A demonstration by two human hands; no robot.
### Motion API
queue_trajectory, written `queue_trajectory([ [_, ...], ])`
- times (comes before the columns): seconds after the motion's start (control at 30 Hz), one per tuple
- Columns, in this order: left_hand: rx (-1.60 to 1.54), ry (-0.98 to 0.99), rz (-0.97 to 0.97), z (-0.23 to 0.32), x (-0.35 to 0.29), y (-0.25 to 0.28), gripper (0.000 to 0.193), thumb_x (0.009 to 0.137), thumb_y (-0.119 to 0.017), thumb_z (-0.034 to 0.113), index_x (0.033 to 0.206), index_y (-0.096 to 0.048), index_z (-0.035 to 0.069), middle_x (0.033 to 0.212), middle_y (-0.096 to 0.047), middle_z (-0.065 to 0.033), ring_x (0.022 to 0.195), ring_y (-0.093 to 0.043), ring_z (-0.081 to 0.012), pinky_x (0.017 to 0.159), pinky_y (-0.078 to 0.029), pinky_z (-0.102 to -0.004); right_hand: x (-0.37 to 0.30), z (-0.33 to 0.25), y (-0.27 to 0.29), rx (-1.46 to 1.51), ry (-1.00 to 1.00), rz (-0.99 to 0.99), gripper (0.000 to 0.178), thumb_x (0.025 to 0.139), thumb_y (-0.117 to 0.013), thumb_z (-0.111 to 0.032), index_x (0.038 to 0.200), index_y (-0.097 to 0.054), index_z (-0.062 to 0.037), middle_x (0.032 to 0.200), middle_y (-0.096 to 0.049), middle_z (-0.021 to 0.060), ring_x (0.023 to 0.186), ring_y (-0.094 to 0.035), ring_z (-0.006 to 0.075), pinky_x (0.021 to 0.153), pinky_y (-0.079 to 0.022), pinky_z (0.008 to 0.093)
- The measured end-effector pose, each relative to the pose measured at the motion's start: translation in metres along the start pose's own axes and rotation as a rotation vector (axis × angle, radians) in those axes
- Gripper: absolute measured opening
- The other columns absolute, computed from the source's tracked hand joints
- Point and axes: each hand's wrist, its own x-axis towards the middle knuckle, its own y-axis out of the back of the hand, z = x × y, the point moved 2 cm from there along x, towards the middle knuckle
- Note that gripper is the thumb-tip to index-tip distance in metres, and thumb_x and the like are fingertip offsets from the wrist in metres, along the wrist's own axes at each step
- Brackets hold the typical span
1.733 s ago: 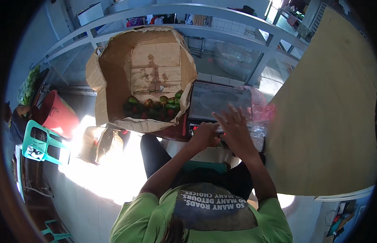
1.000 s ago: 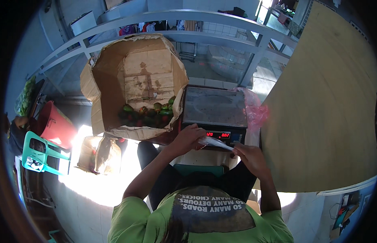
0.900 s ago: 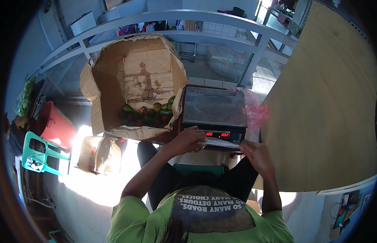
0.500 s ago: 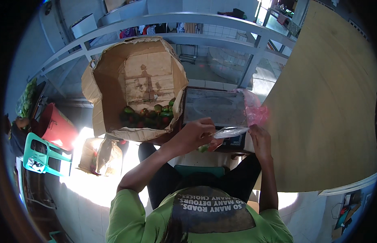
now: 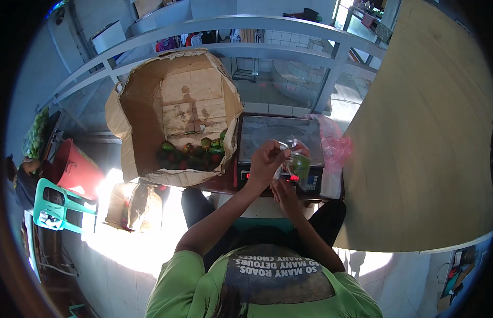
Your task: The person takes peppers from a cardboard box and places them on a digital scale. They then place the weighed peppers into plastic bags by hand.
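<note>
- scale (image 5: 257, 131): the landmark; its red display is lit, partly masked by the hands.
- clear plastic bag (image 5: 298, 168): held over the scale's near edge, green produce (image 5: 300, 163) inside; whether it rests there cannot be told.
- left hand (image 5: 267, 161): over the scale's near part, fingers pinched together on the bag's upper part.
- right hand (image 5: 285, 193): just before the scale's near edge, fingers bent beside the bag's lower end; their grip cannot be told.
- done, apparently: one portion bagged.
- remaining, by judgement: no knot is discernible; loose produce (image 5: 198, 151) lies in the carton (image 5: 198, 90), left of the scale.
</note>
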Motion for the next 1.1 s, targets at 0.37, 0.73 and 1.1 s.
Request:
queue_trajectory([
  [0.37,0.299,-0.084,-0.232,0.011,-0.02,0.017,0.013,0.076,-0.061,0.005,0.074,-0.05,-0.003,0.072,-0.049,-0.0064,0.061,-0.052,-0.01,0.055,-0.041,-0.0222,0.002,-0.12,0.035,-0.793,0.48,0.057,0.006,0.077,-0.051,-0.002,0.083,-0.052,-0.0005,0.079,-0.051,0.0145,0.075,-0.052,0.0305,0.067,-0.041,0.0369],
  [0.73,0.07,-0.101,-0.421,0.067,-0.027,-0.012,0.011,0.077,-0.062,0.008,0.077,-0.053,0.001,0.088,-0.049,-0.0011,0.073,-0.051,-0.0056,0.063,-0.044,-0.0206,0.031,-0.081,0.045,0.222,0.176,-0.197,0.017,0.084,-0.051,-0.01,0.096,-0.055,0.0014,0.083,-0.057,0.0043,0.078,-0.056,0.013,0.073,-0.046,0.0267],
  [1.1,-0.711,0.287,0.101,0.01,-0.008,-0.019,0.003,0.081,-0.058,0.008,0.079,-0.056,0.007,0.078,-0.058,-0.0003,0.069,-0.054,-0.0048,0.063,-0.044,-0.0183,0.004,-0.029,0.002,1.214,-0.125,-0.399,0.04,0.085,-0.048,-0.028,0.118,-0.042,-0.005,0.097,-0.055,0.0088,0.076,-0.056,0.0179,0.055,-0.05,0.0302],
])
